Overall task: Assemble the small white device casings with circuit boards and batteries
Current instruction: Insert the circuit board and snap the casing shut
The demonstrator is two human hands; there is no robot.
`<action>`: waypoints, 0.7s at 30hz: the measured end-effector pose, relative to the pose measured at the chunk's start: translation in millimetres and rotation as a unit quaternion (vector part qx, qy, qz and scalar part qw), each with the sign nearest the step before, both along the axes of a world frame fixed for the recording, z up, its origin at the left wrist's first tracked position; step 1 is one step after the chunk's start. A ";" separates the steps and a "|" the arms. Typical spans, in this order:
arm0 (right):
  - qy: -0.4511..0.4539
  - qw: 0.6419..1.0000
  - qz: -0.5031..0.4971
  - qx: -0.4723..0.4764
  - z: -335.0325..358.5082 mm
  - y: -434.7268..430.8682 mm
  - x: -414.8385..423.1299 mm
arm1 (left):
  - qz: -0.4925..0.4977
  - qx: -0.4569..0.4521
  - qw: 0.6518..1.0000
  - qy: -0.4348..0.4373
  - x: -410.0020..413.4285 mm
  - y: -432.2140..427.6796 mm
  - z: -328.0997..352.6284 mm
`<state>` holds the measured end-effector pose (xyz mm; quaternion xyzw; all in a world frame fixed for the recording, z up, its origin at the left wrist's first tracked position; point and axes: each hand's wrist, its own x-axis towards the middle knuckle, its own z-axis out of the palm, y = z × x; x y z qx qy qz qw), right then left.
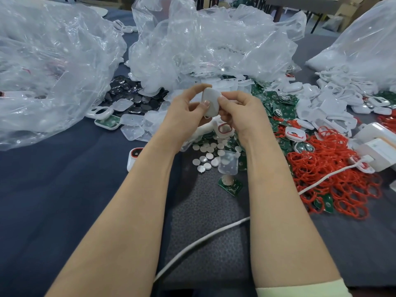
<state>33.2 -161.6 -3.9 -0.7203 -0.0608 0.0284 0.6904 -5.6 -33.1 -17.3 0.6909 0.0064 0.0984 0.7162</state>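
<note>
Both my hands hold one small white device casing [211,102] up above the table's middle. My left hand [188,112] pinches its left edge with thumb and fingers. My right hand [237,112] pinches its right edge, thumb on the front. The casing's plain back faces me and its inside is hidden. Below my hands lie several round coin batteries [206,156] and a green circuit board [230,185] with a battery on it. More green boards [276,103] are heaped to the right of my hands.
Big clear plastic bags [51,67] fill the back and left. Red rubber rings [334,172] pile at the right, with white casing parts [334,103] behind them. A finished device [134,156] lies left of the batteries. A white cable [203,241] crosses the dark cloth.
</note>
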 end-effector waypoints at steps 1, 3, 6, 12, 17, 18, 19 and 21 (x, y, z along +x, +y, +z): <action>0.011 1.000 -0.001 0.006 -0.5 0.0 0.8 | -0.009 -0.010 1.000 0.001 -0.6 0.3 -0.1; 0.028 0.999 -0.001 0.016 -0.8 -0.2 2.2 | -0.023 -0.037 0.999 0.007 -2.5 0.9 0.1; 0.038 0.999 -0.004 0.021 0.3 0.9 3.7 | -0.020 -0.040 0.999 0.008 -3.9 0.4 2.3; 0.051 0.999 -0.002 0.016 0.5 2.5 4.0 | -0.016 -0.026 0.999 0.010 -5.0 -1.3 3.4; 0.016 1.000 -0.006 0.000 2.1 4.4 1.3 | 0.001 -0.018 1.000 -0.015 -5.0 -1.2 4.5; -0.004 1.000 -0.007 -0.006 2.2 5.2 0.3 | 0.012 -0.002 1.000 -0.025 -4.8 -2.2 4.6; -0.025 1.000 -0.007 -0.017 2.6 6.1 -0.7 | 0.026 0.016 0.999 -0.033 -4.3 -3.4 4.5; -0.052 0.998 -0.003 -0.027 2.9 8.0 -2.5 | 0.050 0.023 0.998 -0.037 -3.2 -4.1 4.1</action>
